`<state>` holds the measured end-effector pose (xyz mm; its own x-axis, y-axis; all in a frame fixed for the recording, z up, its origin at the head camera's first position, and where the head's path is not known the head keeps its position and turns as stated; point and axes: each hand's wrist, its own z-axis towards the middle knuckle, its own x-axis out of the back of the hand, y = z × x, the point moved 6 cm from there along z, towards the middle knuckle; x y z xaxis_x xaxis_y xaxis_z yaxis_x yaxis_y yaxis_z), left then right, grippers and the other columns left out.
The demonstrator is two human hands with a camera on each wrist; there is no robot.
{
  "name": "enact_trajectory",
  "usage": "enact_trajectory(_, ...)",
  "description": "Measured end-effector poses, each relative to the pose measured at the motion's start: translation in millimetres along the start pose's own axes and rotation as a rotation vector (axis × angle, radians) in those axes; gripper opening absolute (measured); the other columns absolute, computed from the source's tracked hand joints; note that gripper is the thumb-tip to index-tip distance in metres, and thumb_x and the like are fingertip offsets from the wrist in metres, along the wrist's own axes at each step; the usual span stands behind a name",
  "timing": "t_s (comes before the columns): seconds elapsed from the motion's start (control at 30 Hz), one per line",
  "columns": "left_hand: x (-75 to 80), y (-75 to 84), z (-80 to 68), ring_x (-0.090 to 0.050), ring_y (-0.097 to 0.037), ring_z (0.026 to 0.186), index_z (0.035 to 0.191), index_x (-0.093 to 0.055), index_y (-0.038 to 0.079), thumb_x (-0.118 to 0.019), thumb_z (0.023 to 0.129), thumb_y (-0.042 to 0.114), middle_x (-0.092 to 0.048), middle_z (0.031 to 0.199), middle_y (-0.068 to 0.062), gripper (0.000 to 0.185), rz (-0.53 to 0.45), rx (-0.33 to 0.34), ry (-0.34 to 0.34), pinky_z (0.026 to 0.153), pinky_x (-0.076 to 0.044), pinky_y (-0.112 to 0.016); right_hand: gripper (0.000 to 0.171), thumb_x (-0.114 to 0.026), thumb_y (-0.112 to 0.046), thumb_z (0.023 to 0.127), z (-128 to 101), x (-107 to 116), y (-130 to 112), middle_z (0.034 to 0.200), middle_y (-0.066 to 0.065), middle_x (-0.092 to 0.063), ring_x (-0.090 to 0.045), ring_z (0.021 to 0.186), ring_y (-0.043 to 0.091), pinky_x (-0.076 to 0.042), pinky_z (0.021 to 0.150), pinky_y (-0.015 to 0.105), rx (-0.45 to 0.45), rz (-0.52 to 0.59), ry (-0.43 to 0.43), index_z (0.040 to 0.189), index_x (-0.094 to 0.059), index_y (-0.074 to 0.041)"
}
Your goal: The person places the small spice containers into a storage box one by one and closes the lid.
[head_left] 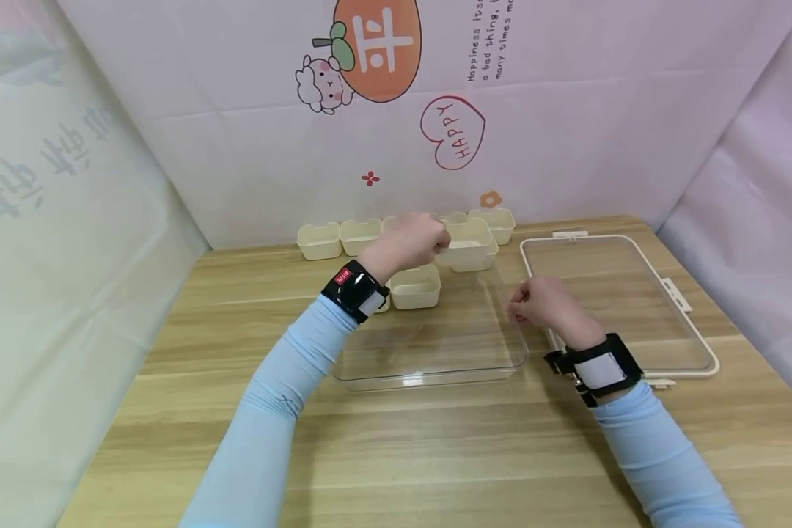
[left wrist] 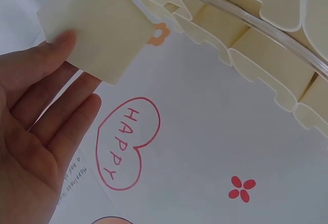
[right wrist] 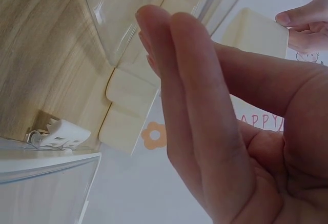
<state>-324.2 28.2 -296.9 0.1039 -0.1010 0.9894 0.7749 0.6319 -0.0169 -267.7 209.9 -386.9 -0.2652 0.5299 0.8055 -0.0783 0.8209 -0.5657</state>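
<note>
My left hand (head_left: 412, 242) (left wrist: 51, 96) pinches a small cream bin (head_left: 467, 249) (left wrist: 97, 29) (right wrist: 256, 34) by its near wall and holds it in the air over the far right part of a clear plastic tray (head_left: 429, 367) (right wrist: 123, 14). Another cream bin (head_left: 414, 286) sits inside the tray at its far left, partly behind my left wrist. My right hand (head_left: 534, 302) (right wrist: 179, 80) hovers at the tray's right rim with its fingers relaxed together, holding nothing. I cannot tell whether it touches the rim.
Several more cream bins (head_left: 320, 240) (left wrist: 266, 55) (right wrist: 128, 106) stand in a row along the back wall. A clear lid with a white frame and clips (head_left: 617, 301) (right wrist: 46, 183) lies to the right of the tray. Wooden tabletop (head_left: 435, 455) stretches toward me.
</note>
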Motion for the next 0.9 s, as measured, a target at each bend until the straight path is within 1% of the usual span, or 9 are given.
enact_trajectory(0.1, -2.6, 4.1, 0.6, -0.031, -0.014, 0.067, 0.061, -0.037, 0.016, -0.046, 0.077, -0.008, -0.035, 0.068, 0.001, 0.031, 0.007, -0.032, 0.008, 0.058, -0.02, -0.024, 0.016, -0.061, -0.012, 0.089, -1.2, 0.0, 0.6, 0.079, 0.012, -0.069, -0.069, 0.072, 0.025, -0.051, 0.061, 0.027, -0.001, 0.0, -0.003, 0.087, -0.068, 0.003)
enact_trajectory(0.23, -6.3, 6.3, 0.4, -0.029, -0.013, 0.064, 0.06, -0.035, 0.017, -0.047, 0.077, -0.009, -0.033, 0.066, 0.002, 0.033, 0.015, -0.048, 0.023, 0.057, -0.019, -0.024, 0.016, -0.061, -0.012, 0.089, -1.2, -0.1, 0.7, 0.078, 0.011, -0.069, -0.069, 0.071, 0.024, -0.051, 0.06, 0.027, 0.006, -0.005, 0.0, 0.087, -0.068, 0.003)
enact_trajectory(0.5, -10.5, 9.5, 0.7, -0.03, -0.01, 0.06, 0.059, -0.034, 0.018, -0.048, 0.077, -0.007, -0.036, 0.065, 0.003, 0.033, 0.055, -0.059, 0.028, 0.053, -0.02, -0.022, 0.016, -0.062, -0.01, 0.088, -1.4, 1.7, -2.7, 0.078, 0.013, -0.069, -0.069, 0.071, 0.026, -0.051, 0.059, 0.027, 0.017, -0.004, 0.01, 0.087, -0.067, 0.005)
enact_trajectory(0.73, -13.7, 13.4, -0.7, -0.03, -0.01, 0.06, 0.06, -0.037, 0.017, -0.05, 0.079, -0.006, -0.035, 0.065, 0.003, 0.033, 0.025, -0.064, 0.027, 0.053, -0.02, -0.023, 0.017, -0.062, -0.01, 0.089, -1.7, 2.1, -5.0, 0.078, 0.013, -0.069, -0.068, 0.069, 0.025, -0.048, 0.057, 0.025, 0.043, -0.027, 0.017, 0.087, -0.068, 0.005)
enact_trajectory(0.9, -16.4, 16.2, -2.8, -0.031, -0.01, 0.062, 0.061, -0.037, 0.017, -0.05, 0.079, -0.007, -0.036, 0.066, 0.003, 0.033, 0.023, -0.06, 0.013, 0.054, -0.02, -0.023, 0.017, -0.062, -0.01, 0.089, -2.3, 1.7, -5.7, 0.079, 0.013, -0.07, -0.069, 0.07, 0.025, -0.049, 0.058, 0.025, 0.047, -0.034, -0.001, 0.089, -0.069, 0.006)
